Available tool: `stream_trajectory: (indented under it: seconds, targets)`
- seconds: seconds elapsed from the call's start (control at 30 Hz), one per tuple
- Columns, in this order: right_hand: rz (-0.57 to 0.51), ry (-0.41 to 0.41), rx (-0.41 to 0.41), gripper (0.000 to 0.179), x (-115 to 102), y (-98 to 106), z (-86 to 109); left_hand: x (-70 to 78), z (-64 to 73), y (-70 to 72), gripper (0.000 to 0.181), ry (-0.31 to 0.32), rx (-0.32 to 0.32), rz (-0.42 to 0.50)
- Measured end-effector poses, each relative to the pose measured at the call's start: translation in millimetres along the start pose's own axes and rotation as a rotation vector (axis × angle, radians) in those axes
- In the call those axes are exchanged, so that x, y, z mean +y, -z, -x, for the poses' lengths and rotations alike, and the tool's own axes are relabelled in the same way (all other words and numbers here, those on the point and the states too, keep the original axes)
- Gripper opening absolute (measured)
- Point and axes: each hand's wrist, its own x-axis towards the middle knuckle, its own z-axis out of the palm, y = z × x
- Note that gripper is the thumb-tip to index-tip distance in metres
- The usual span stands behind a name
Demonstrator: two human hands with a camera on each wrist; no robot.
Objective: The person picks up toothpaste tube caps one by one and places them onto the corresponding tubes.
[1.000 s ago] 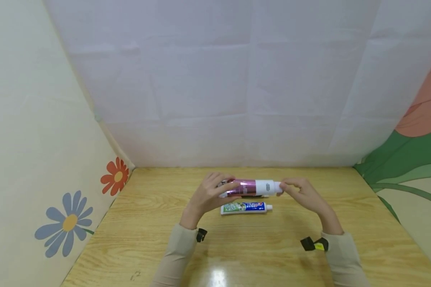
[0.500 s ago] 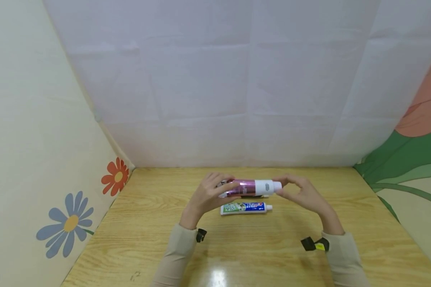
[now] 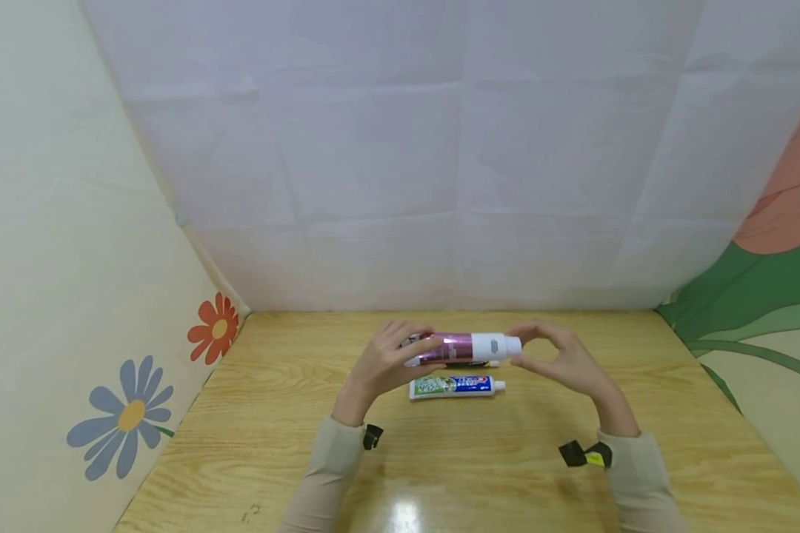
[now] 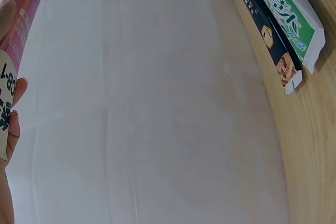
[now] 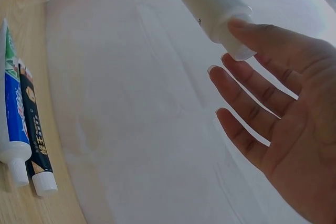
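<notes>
A shiny purple-pink toothpaste tube [image 3: 455,348] with a white front section is held level above the table. My left hand [image 3: 388,357] grips it round the tail end, where fingers cover part of the print. At the other end, my right hand [image 3: 563,361] pinches the white cap [image 3: 513,346] between thumb and index finger. The right wrist view shows the thumb on the cap [image 5: 237,45] and the other fingers spread apart below. Beneath the tube lie a green-and-blue toothpaste tube [image 3: 452,386] and a black toothpaste tube [image 5: 34,124], side by side.
The wooden table [image 3: 467,466] meets a white cloth backdrop [image 3: 440,185] at its far edge. Flower-printed panels stand at left [image 3: 60,296] and right [image 3: 760,311]. Black straps with small devices sit at both wrists.
My right thumb and index finger have shifted from the cap's tip to round its sides. The held tube has moved very slightly left; my left hand keeps its grip.
</notes>
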Motion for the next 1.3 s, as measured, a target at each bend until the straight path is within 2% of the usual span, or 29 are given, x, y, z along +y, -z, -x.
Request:
stream_trajectory:
  seconds: [0.03,0.63,0.9,1.3]
  targets:
    - [0.003,0.006,0.001,0.037,-4.8,0.8,-0.5,-0.1,0.1,-0.2,0.053,-0.001,0.000,0.000]
    - [0.019,0.059,-0.002,0.031,-1.6,1.4,-0.6,-0.6,-0.5,-1.7,0.052,-0.006,0.005,0.002]
    - [-0.013,0.049,0.000,0.031,-2.6,1.6,0.5,0.1,-0.6,-1.6,0.053,0.001,-0.003,-0.002]
    - [0.003,0.043,0.005,0.028,-3.1,1.8,0.5,1.1,-0.9,-1.3,0.052,0.007,-0.015,-0.013]
